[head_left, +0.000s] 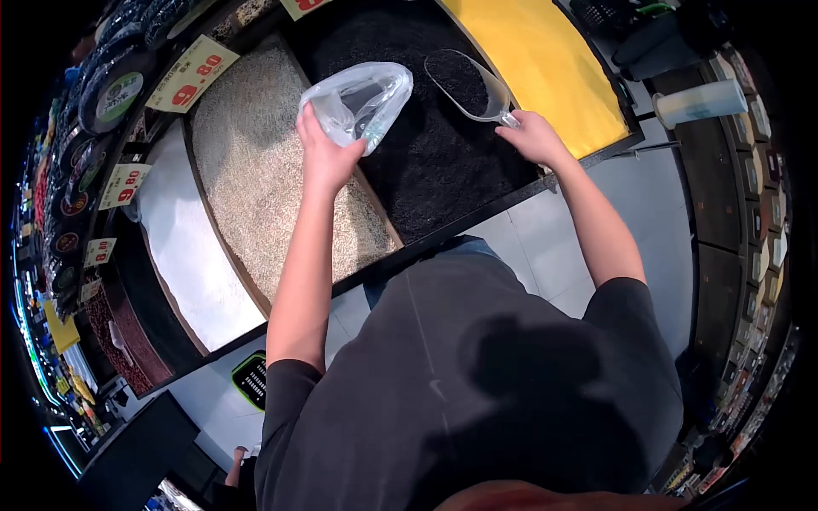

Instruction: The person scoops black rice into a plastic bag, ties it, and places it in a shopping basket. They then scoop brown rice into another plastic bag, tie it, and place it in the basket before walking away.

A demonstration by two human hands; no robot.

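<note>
My left hand [328, 153] grips the rim of a clear plastic bag [341, 85], its mouth held wide apart above the bins. To the right, my right hand [535, 139] is closed on the handle of a clear scoop [497, 98], which holds black grains [458, 78]. Scoop and bag are apart, both over a bin of black grains [443, 183]. Whether anything lies in the bag cannot be made out clearly.
Left of the black grains are a bin of pale grains [264, 162] and a white bin [192, 230]; a yellow one [541, 68] is at the right. Price signs [192, 74] line the far left side. A plastic roll [700, 104] juts out at right. Another person's arm [236, 464] shows at bottom left.
</note>
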